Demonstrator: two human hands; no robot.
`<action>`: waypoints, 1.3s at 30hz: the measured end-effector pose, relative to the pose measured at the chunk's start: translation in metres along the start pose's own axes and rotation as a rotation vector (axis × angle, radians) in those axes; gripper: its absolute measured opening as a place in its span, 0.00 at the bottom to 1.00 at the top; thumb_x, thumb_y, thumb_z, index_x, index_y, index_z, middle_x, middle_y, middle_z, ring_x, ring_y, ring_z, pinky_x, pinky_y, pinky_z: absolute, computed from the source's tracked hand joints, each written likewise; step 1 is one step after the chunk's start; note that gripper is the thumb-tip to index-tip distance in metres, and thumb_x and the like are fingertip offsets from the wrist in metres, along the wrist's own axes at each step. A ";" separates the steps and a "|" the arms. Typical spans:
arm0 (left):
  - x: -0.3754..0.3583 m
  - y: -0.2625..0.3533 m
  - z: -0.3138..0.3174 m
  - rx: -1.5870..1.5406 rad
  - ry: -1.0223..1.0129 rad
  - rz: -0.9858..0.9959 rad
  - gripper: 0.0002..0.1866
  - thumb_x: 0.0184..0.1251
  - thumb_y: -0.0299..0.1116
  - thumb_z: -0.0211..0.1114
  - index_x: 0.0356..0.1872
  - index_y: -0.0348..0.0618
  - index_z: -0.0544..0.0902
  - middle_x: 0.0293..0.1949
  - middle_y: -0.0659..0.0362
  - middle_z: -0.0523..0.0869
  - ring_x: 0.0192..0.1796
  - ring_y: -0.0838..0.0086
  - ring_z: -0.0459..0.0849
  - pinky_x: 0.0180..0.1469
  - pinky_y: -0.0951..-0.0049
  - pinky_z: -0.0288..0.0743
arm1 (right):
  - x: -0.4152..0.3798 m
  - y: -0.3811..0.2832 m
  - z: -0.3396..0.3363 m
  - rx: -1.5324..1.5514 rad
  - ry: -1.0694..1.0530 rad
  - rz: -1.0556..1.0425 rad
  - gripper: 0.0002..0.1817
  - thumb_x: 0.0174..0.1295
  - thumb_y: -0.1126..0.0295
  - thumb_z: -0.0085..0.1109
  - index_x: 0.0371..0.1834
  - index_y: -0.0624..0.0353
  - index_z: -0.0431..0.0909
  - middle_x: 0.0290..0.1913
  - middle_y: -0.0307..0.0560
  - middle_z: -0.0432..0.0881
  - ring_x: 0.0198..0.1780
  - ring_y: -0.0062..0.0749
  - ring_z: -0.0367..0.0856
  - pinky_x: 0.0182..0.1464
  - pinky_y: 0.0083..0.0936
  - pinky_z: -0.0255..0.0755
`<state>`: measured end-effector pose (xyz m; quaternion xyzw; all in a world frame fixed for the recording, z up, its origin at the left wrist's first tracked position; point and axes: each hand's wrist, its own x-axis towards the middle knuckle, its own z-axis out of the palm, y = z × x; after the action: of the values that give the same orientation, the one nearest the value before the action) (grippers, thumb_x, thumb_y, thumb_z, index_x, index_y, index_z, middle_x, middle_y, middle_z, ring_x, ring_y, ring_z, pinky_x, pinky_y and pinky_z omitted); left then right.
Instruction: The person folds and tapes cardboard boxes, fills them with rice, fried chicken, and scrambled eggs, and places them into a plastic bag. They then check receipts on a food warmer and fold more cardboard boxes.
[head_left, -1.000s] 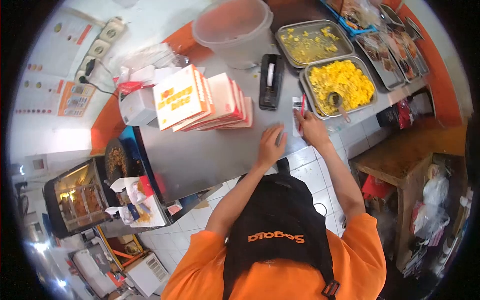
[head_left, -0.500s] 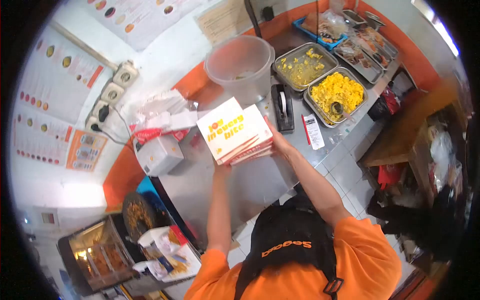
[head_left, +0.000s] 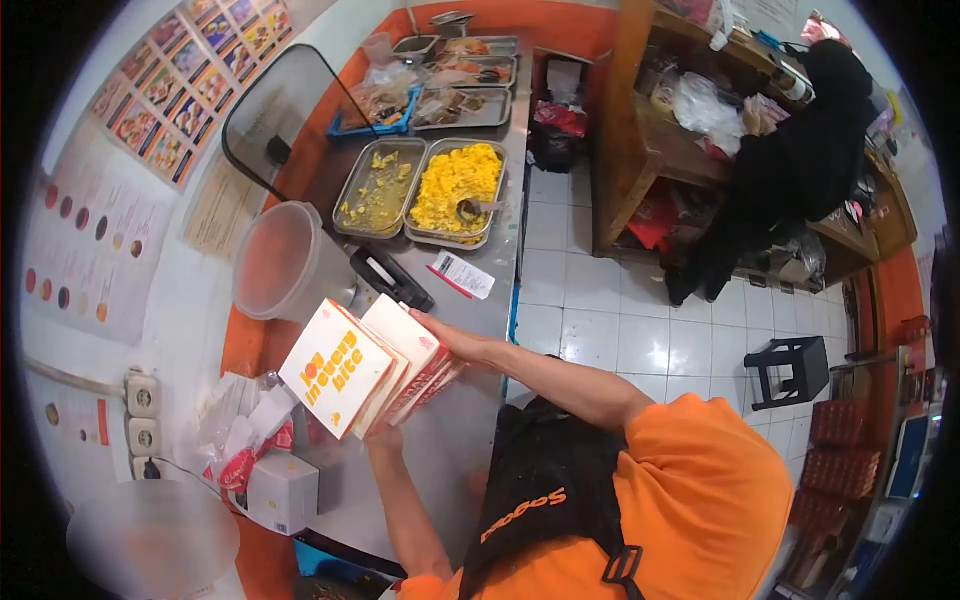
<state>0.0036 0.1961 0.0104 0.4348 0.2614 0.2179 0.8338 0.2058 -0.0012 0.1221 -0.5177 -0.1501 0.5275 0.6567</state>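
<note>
Several white cardboard food boxes (head_left: 340, 368), with orange and yellow lettering on top and red print on the sides, are held in a fanned stack above the metal counter. My right hand (head_left: 448, 338) grips the stack at its far right edge. My left hand (head_left: 384, 442) supports it from the near side, its fingers mostly hidden under the boxes. Behind the stack stands a clear plastic tub (head_left: 290, 265). A black long-handled object (head_left: 392, 280) lies beside the tub, close to my right hand. Right of that are a printed receipt (head_left: 465, 275) and a red pen (head_left: 449, 282).
Metal trays of yellow chopped food (head_left: 458, 185) with a ladle (head_left: 470, 209) stand farther along the counter. Plastic bags (head_left: 235, 415) and a white device (head_left: 282, 492) sit on the left. A person in black (head_left: 800, 160) is by a wooden shelf (head_left: 640, 130). A stool (head_left: 790, 370) stands right.
My view has swung to the right, bringing the person in black, the shelf and the stool into fuller sight. The boxes, still in both hands, have tilted and spread apart more.
</note>
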 end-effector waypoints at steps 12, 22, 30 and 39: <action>0.020 -0.002 0.193 -0.050 -0.161 -0.173 0.32 0.79 0.53 0.57 0.76 0.47 0.68 0.71 0.57 0.77 0.71 0.63 0.77 0.71 0.55 0.73 | -0.132 -0.097 -0.082 0.030 0.320 -0.105 0.52 0.70 0.22 0.29 0.86 0.48 0.54 0.83 0.50 0.61 0.80 0.42 0.62 0.78 0.38 0.59; 0.117 -0.151 0.438 -0.069 -0.463 -0.347 0.35 0.75 0.62 0.54 0.73 0.51 0.73 0.70 0.57 0.79 0.71 0.59 0.76 0.72 0.50 0.72 | -0.233 -0.156 -0.297 0.084 0.652 -0.175 0.55 0.66 0.17 0.28 0.87 0.44 0.51 0.83 0.47 0.60 0.81 0.43 0.62 0.78 0.45 0.57; 0.185 -0.270 0.702 -0.024 -0.780 -0.463 0.40 0.78 0.67 0.46 0.80 0.52 0.63 0.77 0.60 0.70 0.77 0.65 0.70 0.77 0.59 0.64 | -0.284 -0.196 -0.528 0.193 0.865 -0.342 0.48 0.74 0.27 0.33 0.86 0.48 0.50 0.84 0.45 0.56 0.82 0.39 0.58 0.78 0.41 0.59; 0.272 -0.388 0.896 0.095 -0.980 -0.665 0.49 0.71 0.78 0.44 0.83 0.58 0.58 0.81 0.61 0.64 0.80 0.67 0.64 0.78 0.60 0.61 | -0.280 -0.137 -0.784 0.467 0.960 -0.566 0.41 0.78 0.33 0.35 0.84 0.47 0.56 0.82 0.40 0.62 0.81 0.33 0.62 0.78 0.38 0.60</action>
<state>0.8257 -0.3948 0.0525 0.4164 -0.0226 -0.2931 0.8603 0.7498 -0.6351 0.0063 -0.4799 0.1512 0.0588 0.8622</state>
